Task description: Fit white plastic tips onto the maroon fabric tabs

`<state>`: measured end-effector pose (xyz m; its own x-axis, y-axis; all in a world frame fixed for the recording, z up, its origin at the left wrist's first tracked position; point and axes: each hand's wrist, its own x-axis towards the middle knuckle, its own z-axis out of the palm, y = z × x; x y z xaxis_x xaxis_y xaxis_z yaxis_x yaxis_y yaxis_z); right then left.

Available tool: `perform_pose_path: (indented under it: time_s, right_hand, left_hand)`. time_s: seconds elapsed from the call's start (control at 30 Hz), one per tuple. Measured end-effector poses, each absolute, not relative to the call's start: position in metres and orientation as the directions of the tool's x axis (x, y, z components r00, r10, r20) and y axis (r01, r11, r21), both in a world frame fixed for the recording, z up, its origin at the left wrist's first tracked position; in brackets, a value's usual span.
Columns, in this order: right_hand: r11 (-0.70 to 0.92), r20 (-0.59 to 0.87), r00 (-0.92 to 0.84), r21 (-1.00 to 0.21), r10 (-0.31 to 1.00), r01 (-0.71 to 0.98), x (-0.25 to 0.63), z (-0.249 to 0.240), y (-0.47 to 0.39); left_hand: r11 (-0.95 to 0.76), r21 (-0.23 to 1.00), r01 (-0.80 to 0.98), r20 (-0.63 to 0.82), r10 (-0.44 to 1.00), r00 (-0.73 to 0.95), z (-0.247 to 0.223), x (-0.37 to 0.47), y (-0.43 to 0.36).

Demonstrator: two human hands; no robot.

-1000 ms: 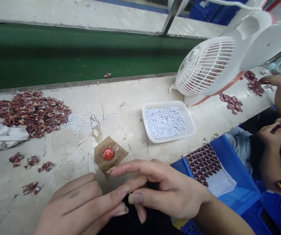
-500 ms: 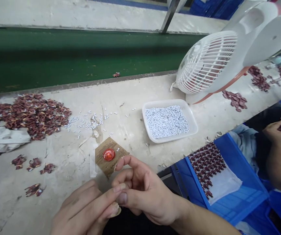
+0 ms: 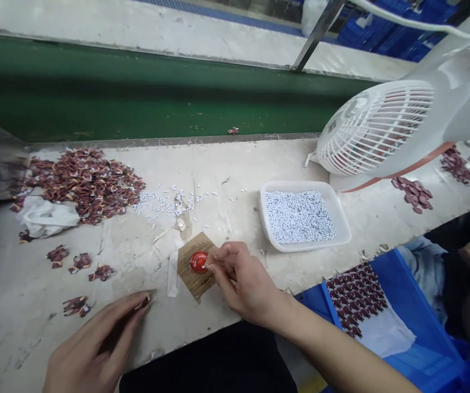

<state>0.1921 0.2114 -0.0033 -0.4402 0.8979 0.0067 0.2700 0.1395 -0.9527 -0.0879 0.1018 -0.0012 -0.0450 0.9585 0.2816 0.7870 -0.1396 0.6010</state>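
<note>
My left hand (image 3: 99,341) is low over the bench, its thumb and fingers pinched on a small dark reddish-brown piece (image 3: 142,301) that is mostly hidden. My right hand (image 3: 247,286) reaches to a small round red dish (image 3: 197,262) on a brown cardboard piece (image 3: 189,284). Its fingertips are pinched at the dish's right edge, with a tiny white piece at their tips. Several brown figures (image 3: 81,262) lie loose to the left, beyond my left hand. A clear plastic tub (image 3: 346,232) of small white wavy pieces stands to the right of the dish.
A heap of brown figures (image 3: 87,185) and a white cloth (image 3: 46,215) lie at the left, with scattered white pieces (image 3: 161,202) beside them. A white fan (image 3: 378,125) stands at the right. Below the bench edge, a blue crate (image 3: 427,338) holds rows of figures. A co-worker's arm shows at far right.
My hands were together at the front and have parted. The right has gone forward to the red dish; the left has moved left with the brown piece. The view has shifted.
</note>
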Motion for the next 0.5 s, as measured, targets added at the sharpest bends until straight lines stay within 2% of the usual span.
perform_pose_path:
  time_s: [0.2,0.33,0.4,0.5]
  right_hand:
    - [0.234,0.057,-0.432,-0.899,0.900,0.369,0.198,0.000,0.206]
    - [0.207,0.023,-0.389,-0.875,0.921,0.438,0.214,-0.002,0.207]
    - [0.183,0.010,-0.371,-0.882,0.929,0.435,0.218,-0.003,0.206]
    - [0.140,0.017,-0.331,-0.926,0.943,0.350,0.218,0.004,0.202]
  left_hand:
    - [-0.159,0.699,0.698,0.265,0.963,-0.047,-0.001,-0.081,0.104]
    - [0.007,0.739,0.673,0.167,0.967,-0.192,0.009,-0.071,0.102]
    - [0.089,0.768,0.635,0.113,0.956,-0.271,0.018,-0.065,0.098]
    - [0.084,0.869,0.487,0.086,0.945,-0.316,0.032,-0.058,0.098]
